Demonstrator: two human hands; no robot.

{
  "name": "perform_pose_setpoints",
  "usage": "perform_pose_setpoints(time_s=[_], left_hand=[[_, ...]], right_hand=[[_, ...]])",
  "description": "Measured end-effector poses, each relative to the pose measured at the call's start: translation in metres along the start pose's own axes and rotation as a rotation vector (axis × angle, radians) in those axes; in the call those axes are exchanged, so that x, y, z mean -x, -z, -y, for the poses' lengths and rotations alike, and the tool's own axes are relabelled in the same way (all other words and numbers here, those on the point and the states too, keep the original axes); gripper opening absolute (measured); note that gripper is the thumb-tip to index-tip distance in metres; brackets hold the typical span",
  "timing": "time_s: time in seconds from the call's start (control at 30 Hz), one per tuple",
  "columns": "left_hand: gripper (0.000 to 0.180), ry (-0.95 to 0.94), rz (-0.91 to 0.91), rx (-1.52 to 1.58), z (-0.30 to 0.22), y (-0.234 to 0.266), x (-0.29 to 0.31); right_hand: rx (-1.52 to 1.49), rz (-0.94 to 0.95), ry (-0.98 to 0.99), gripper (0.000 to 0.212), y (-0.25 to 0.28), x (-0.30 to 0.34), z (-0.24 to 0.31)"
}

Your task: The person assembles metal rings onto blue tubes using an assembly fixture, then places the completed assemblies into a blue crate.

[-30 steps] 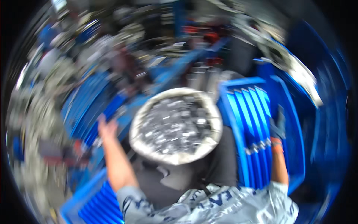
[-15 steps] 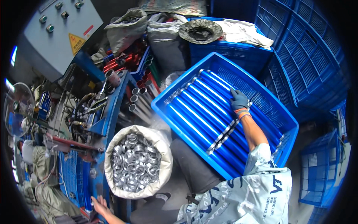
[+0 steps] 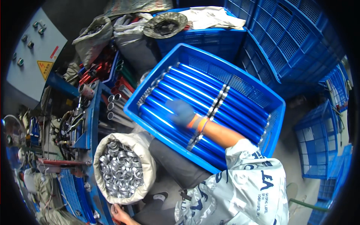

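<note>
My right hand [image 3: 182,113], in a dark grey glove with an orange cuff, is over the near-left part of a blue plastic crate [image 3: 129,108]. Shiny blue tubes [image 3: 187,90] with silvery ends lie there side by side in two rows. Motion smears its fingers, so their grip on a tube cannot be made out. My bare left hand [image 3: 119,213] is low at the left, just below a white sack [image 3: 144,165] full of silvery metal rings [image 3: 120,170]. Its fingers look bunched together, and whatever they hold is too small to tell.
At the left stand a blue metal workbench [image 3: 92,127] with machinery and a grey control cabinet [image 3: 32,60]. Bare metal tubes [image 3: 119,108] lie beside the bench. Stacked blue crates [image 3: 288,41] rise at the far right. A camouflage hat [image 3: 165,25] rests on a crate behind.
My view has turned to the right. My right hand has gone from the middle of the tubes toward the crate's near-left side. My left hand has drawn away from the blue tube at the bench.
</note>
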State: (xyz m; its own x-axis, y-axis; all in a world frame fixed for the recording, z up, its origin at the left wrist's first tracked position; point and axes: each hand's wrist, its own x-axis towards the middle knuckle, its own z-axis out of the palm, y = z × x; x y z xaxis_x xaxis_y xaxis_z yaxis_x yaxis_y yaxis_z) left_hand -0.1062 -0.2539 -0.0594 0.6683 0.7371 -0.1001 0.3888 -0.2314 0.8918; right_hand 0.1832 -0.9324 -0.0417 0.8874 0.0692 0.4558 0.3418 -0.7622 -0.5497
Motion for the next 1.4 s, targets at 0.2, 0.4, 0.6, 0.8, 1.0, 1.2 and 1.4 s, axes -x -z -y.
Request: perform_pose_setpoints(time_s=[0.2, 0.4, 0.6, 0.8, 1.0, 1.2, 1.4], left_hand=[[0.052, 0.026, -0.123, 0.15, -0.002, 0.053, 0.018], [0.052, 0.104, -0.014, 0.24, -0.004, 0.005, 0.039], [0.049, 0.001, -0.083, 0.257, -0.013, 0.081, 0.066], [0.054, -0.037, 0.047, 0.321, -0.035, 0.025, 0.073], [0.055, -0.031, 0.008, 0.365, -0.021, 0.039, 0.056], [0.026, -0.176, -0.21, 0.226, -0.017, 0.029, 0.129], [0.047, -0.124, -0.538, -0.171, 0.087, 0.104, 0.286]], right_hand=[[-0.045, -0.658, -0.467, 0.087, 0.053, 0.11, -0.042], [-0.221, -0.96, -1.04, 0.084, 0.074, 0.125, -0.196], [-1.064, -0.751, -1.002, 0.081, -0.001, 0.137, -0.102], [-0.704, -0.972, -0.884, 0.07, -0.011, 0.156, -0.095], [0.729, -0.14, -0.39, 0.051, 0.013, 0.169, -0.106], [-0.846, 0.372, 0.026, 0.047, -0.067, 0.064, 0.252], [0.07, 0.595, 0.874, 0.069, -0.216, 0.063, 0.336]])
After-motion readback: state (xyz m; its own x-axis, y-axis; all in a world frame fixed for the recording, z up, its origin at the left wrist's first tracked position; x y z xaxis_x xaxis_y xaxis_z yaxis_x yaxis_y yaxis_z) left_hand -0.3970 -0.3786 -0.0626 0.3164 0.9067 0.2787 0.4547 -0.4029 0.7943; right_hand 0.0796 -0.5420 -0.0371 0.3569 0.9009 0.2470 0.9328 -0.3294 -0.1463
